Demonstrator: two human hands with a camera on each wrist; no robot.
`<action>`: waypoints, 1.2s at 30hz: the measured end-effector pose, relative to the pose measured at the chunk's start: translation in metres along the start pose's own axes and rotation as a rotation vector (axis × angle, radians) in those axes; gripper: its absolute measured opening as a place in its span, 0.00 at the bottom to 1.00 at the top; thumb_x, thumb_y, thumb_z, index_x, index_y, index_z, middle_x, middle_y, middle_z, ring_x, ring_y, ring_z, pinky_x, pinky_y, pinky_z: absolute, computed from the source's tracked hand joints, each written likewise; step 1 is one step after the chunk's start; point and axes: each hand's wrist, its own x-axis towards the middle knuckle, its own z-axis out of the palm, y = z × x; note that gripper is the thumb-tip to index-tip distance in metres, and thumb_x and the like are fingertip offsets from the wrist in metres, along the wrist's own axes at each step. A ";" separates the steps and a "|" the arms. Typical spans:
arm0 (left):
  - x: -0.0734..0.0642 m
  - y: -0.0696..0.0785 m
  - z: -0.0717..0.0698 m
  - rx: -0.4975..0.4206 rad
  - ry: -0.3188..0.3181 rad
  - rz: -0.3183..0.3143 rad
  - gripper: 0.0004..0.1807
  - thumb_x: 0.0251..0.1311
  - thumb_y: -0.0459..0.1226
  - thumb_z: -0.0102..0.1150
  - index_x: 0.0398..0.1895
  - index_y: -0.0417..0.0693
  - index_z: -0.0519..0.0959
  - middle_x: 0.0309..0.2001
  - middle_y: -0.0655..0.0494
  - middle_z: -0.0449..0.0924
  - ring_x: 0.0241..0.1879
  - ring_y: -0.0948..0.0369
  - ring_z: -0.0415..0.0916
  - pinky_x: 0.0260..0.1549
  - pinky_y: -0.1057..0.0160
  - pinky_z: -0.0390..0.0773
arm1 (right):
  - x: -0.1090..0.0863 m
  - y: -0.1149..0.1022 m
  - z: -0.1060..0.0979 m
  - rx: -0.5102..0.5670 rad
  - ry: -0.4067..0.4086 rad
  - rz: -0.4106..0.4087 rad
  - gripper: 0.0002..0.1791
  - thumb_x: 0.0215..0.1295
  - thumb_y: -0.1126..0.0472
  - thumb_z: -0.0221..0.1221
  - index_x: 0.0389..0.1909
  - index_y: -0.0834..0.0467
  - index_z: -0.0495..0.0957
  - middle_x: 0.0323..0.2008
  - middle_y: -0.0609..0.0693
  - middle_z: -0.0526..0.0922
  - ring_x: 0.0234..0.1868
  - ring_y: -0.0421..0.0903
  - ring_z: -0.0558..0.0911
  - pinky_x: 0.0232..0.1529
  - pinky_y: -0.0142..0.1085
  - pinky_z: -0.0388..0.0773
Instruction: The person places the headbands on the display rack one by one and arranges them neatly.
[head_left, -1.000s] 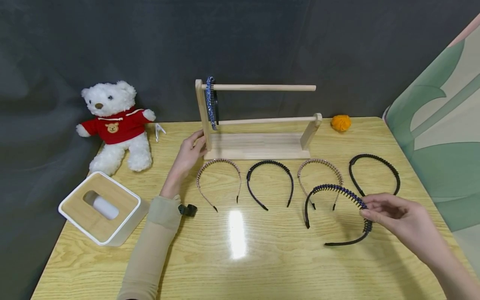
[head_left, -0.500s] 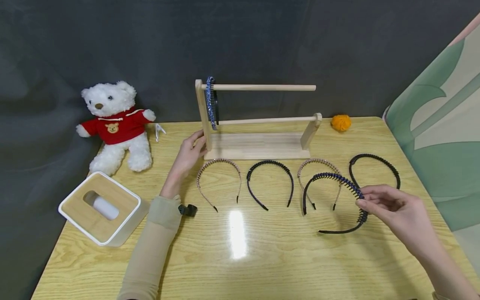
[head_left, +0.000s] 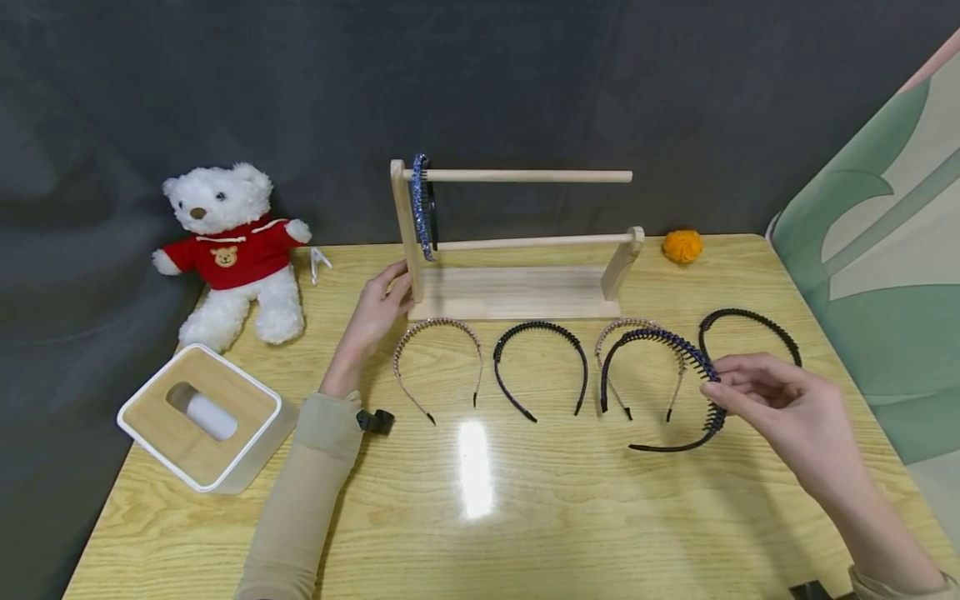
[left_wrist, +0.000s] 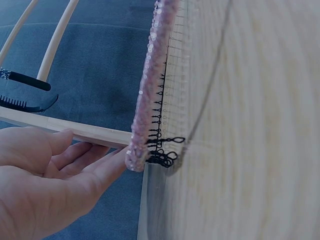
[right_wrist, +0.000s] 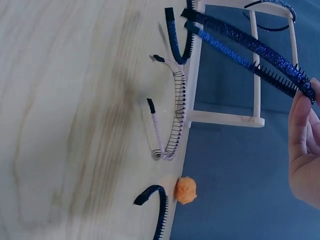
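My right hand (head_left: 787, 417) pinches a dark blue glittery headband (head_left: 693, 353) by one side and holds it above the table, its loose ends pointing left. In the right wrist view the headband (right_wrist: 245, 45) shows its toothed inner edge beside thumb and fingertips. My left hand (head_left: 382, 302) grips the lower left end of a wooden rack (head_left: 517, 292); the left wrist view shows thumb and fingers (left_wrist: 107, 170) around its edge. A blue glitter headband (head_left: 421, 208) hangs at the left end of the rack's upper rod (head_left: 532, 176).
Before the rack lie a pink headband (head_left: 438, 323), a black one (head_left: 536, 325), another pink one (head_left: 637, 322) and a black one (head_left: 757, 317). A white teddy bear (head_left: 232, 242) and a wood-lidded box (head_left: 240, 400) stand left. An orange ball (head_left: 682, 246) sits back right.
My right hand has moved the dark blue headband away from me and slightly left, so it overlaps the right-hand pink headband more. My left hand stays at the rack.
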 end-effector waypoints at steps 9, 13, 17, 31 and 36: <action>0.000 0.000 0.001 0.008 -0.001 0.002 0.27 0.88 0.37 0.41 0.83 0.38 0.62 0.77 0.34 0.63 0.72 0.40 0.70 0.72 0.52 0.75 | 0.008 -0.007 0.003 -0.004 -0.002 -0.007 0.13 0.67 0.69 0.73 0.51 0.64 0.87 0.37 0.42 0.89 0.36 0.37 0.86 0.37 0.20 0.84; 0.001 0.000 0.001 0.000 -0.002 -0.001 0.27 0.88 0.36 0.41 0.83 0.37 0.62 0.77 0.33 0.63 0.72 0.39 0.70 0.72 0.52 0.75 | 0.011 -0.006 0.003 0.001 0.006 -0.029 0.13 0.67 0.70 0.73 0.51 0.65 0.87 0.36 0.42 0.89 0.35 0.36 0.86 0.36 0.20 0.84; 0.001 -0.001 0.000 -0.002 0.000 -0.004 0.27 0.88 0.37 0.42 0.83 0.37 0.62 0.77 0.33 0.63 0.72 0.39 0.70 0.72 0.52 0.74 | 0.014 -0.006 0.004 0.007 0.016 -0.037 0.12 0.67 0.70 0.73 0.51 0.65 0.87 0.36 0.42 0.89 0.35 0.36 0.86 0.36 0.19 0.84; 0.000 0.001 0.001 0.003 -0.002 0.002 0.27 0.88 0.36 0.41 0.83 0.37 0.61 0.78 0.34 0.62 0.72 0.39 0.70 0.72 0.51 0.75 | 0.027 -0.015 0.006 0.035 0.082 -0.082 0.12 0.65 0.73 0.73 0.48 0.65 0.87 0.32 0.41 0.89 0.30 0.36 0.84 0.28 0.21 0.81; -0.001 0.001 0.001 0.002 0.003 0.003 0.27 0.87 0.36 0.41 0.83 0.37 0.61 0.77 0.33 0.62 0.72 0.39 0.70 0.72 0.51 0.75 | 0.033 -0.019 0.005 0.046 0.101 -0.082 0.12 0.64 0.73 0.74 0.48 0.65 0.88 0.31 0.41 0.89 0.29 0.35 0.84 0.28 0.20 0.82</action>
